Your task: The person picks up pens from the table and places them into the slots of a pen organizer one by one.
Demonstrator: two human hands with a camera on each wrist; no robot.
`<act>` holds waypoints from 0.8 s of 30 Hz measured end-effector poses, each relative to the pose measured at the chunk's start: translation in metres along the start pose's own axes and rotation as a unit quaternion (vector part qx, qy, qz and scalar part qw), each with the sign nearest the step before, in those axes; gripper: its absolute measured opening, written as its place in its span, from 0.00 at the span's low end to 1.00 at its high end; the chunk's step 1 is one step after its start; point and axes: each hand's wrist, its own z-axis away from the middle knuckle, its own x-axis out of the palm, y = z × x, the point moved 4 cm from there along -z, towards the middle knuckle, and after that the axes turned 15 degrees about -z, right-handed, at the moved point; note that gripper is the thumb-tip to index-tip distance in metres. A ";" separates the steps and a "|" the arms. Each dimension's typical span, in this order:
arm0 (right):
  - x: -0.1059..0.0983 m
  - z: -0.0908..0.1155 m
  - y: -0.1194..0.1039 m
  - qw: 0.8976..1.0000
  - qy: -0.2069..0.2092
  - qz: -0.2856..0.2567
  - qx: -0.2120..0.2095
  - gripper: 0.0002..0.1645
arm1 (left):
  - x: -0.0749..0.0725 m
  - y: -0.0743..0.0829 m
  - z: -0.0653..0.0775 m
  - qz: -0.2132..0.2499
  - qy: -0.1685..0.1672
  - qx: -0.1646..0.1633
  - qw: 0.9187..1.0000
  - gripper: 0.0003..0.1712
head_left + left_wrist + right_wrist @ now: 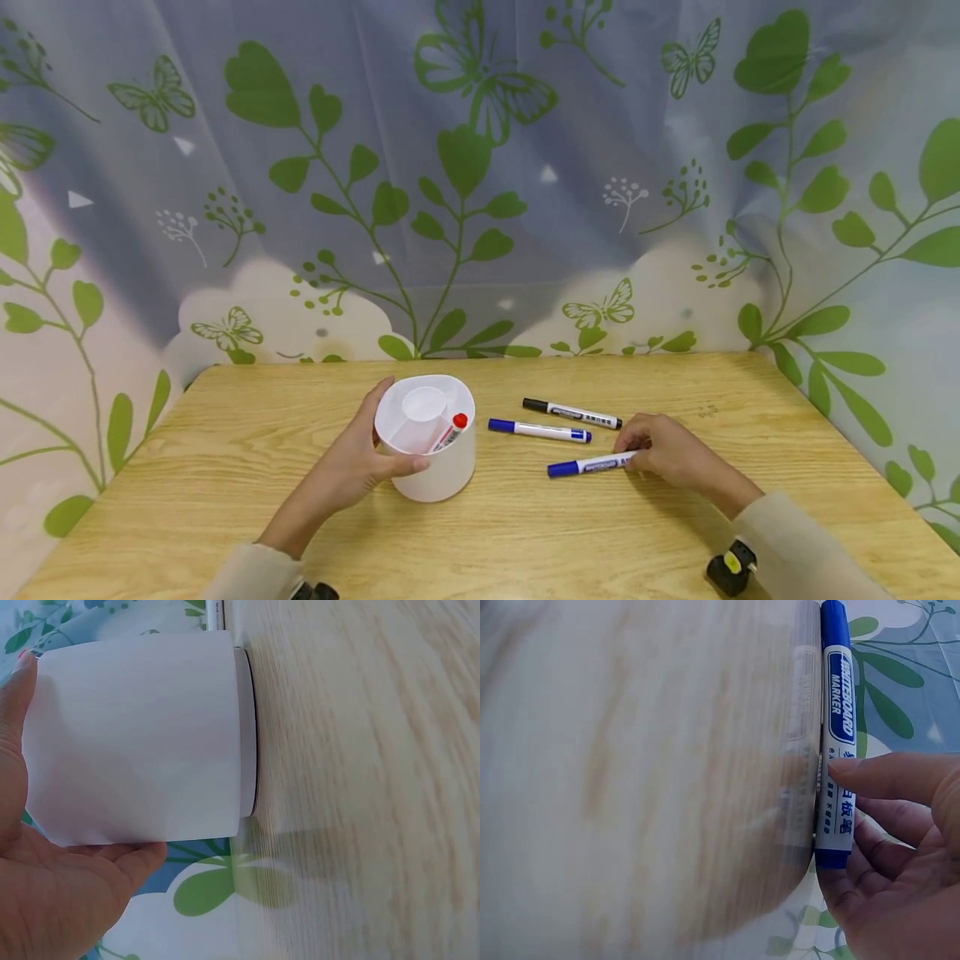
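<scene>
My left hand (352, 454) grips a white round pen holder (442, 479) by its side, thumb near the front rim and fingers round the far side. A whiteboard marker with a red end (452, 429) leans inside it. In the left wrist view the pen holder (135, 742) stands on the tabletop. My right hand (675, 454) pinches a blue-capped whiteboard marker (577, 467) near its rear end, low at the table. The right wrist view has the thumb (885, 776) on the label of this marker (838, 697), with the fingers behind it.
Behind the pinched marker lie another blue whiteboard marker (540, 431) and a black one (573, 413), roughly side by side. The wooden table (465, 550) ends at a leaf-patterned curtain (480, 250) at the back.
</scene>
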 end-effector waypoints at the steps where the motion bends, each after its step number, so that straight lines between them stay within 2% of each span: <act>1: 0.000 0.000 0.000 1.000 -0.001 -0.001 -0.001 0.08 | 0.000 0.000 0.000 -0.001 0.001 -0.001 1.000 0.72; 5: -0.001 0.002 -0.001 1.000 -0.007 -0.019 0.007 0.07 | 0.001 -0.002 -0.001 -0.006 0.003 -0.003 1.000 0.72; 13: -0.003 0.004 0.000 0.995 -0.020 -0.091 0.041 0.07 | 0.002 -0.002 -0.002 -0.011 0.003 -0.008 1.000 0.73; 24: -0.006 0.004 -0.010 0.987 0.007 -0.155 0.036 0.11 | 0.004 0.001 0.000 -0.011 0.013 -0.023 1.000 0.76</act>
